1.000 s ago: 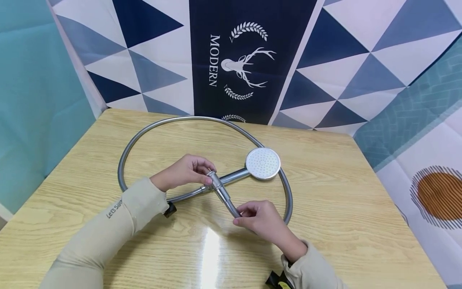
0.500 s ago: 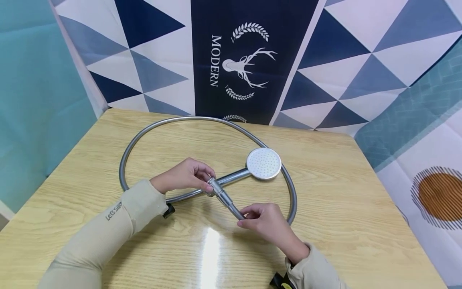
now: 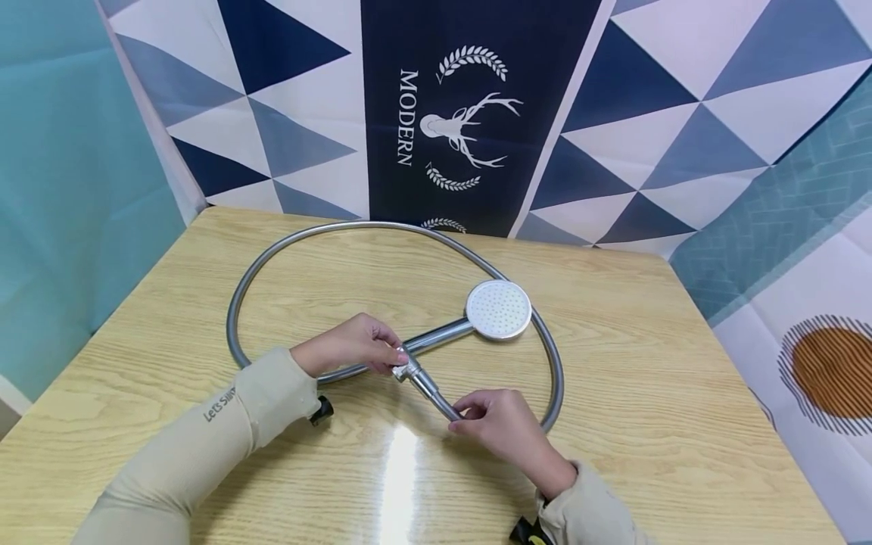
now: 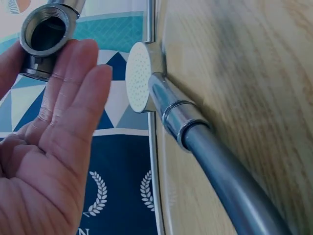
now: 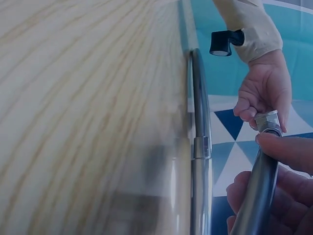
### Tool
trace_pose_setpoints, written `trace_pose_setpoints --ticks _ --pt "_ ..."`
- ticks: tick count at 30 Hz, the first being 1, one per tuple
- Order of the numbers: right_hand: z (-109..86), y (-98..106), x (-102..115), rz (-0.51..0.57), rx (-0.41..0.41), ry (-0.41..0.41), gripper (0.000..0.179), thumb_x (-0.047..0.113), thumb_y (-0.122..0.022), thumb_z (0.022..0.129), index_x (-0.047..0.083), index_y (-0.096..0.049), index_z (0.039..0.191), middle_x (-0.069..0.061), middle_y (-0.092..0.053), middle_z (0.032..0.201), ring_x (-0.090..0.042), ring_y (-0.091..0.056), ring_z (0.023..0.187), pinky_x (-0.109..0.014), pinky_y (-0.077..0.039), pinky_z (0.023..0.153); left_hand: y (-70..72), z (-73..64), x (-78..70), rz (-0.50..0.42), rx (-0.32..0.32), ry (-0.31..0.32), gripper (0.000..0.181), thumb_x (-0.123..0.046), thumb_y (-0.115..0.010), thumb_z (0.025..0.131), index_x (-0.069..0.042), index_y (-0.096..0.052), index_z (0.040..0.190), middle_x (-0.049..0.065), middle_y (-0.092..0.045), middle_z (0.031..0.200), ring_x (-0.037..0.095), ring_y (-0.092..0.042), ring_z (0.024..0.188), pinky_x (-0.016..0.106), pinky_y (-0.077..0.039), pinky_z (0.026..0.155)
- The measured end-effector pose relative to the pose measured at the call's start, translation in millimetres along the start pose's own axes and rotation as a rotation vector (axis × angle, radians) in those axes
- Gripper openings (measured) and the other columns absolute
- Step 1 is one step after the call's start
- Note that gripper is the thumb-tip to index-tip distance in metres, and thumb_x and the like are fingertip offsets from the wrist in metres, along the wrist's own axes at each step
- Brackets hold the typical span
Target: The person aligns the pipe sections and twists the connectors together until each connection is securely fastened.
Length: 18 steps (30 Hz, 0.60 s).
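With thumb and fingers my left hand (image 3: 354,344) pinches a metal tee fitting (image 3: 406,366) at one end of a grey shower hose (image 3: 368,225). The left wrist view shows the threaded round mouth of the fitting (image 4: 36,66). My right hand (image 3: 507,430) grips the hose just below the fitting; in the right wrist view its thumb presses along the hose (image 5: 257,200). Behind the hands a chrome shower head (image 3: 499,309) lies on the table, its white spray face up. The other hose end meets the shower head's handle, partly hidden behind my left hand.
The hose loops widely across the wooden table (image 3: 633,363), reaching near its back edge. A patterned cloth (image 3: 293,113) hangs behind the table, and a teal cloth (image 3: 75,189) at the left. Dark wrist-camera mounts stick out below both sleeves.
My left hand and the fitting have come lower, toward me, and the fitting has tilted. My right hand has shifted slightly right and down with the hose. The shower head stays put.
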State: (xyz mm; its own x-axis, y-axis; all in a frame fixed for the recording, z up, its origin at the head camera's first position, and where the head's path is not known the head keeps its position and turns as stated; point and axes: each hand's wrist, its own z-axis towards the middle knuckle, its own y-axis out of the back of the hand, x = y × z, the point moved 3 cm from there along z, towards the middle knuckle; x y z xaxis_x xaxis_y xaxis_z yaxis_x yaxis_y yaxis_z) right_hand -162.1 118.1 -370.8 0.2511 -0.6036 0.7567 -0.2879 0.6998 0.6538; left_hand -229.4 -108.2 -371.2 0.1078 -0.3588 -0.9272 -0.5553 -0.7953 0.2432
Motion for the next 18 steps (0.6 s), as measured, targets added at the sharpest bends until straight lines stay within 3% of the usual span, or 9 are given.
trace_pose_setpoints --ticks 11,18 --pt "0.1 -8.7 -8.4 -0.075 0.025 -0.010 0.013 0.010 -0.082 0.072 0.007 -0.074 0.082 0.006 -0.063 0.066 -0.005 -0.052 0.058 -0.022 -0.043 0.051 -7.4 2.7 13.2 0.000 0.005 0.054 0.016 -0.009 -0.066 0.090 0.007 -0.066 0.094 0.007 -0.069 0.078 0.023 -0.068 0.073 0.037 -0.056 0.072" --pt "3.3 -15.3 -9.1 -0.126 0.075 0.032 0.013 0.009 -0.082 0.073 0.006 -0.074 0.083 0.005 -0.063 0.065 -0.005 -0.051 0.056 -0.021 -0.043 0.050 -6.9 1.6 16.2 0.103 0.000 0.067 0.017 -0.011 -0.066 0.091 0.003 -0.067 0.081 0.008 -0.067 0.072 0.019 -0.066 0.067 0.035 -0.056 0.067"
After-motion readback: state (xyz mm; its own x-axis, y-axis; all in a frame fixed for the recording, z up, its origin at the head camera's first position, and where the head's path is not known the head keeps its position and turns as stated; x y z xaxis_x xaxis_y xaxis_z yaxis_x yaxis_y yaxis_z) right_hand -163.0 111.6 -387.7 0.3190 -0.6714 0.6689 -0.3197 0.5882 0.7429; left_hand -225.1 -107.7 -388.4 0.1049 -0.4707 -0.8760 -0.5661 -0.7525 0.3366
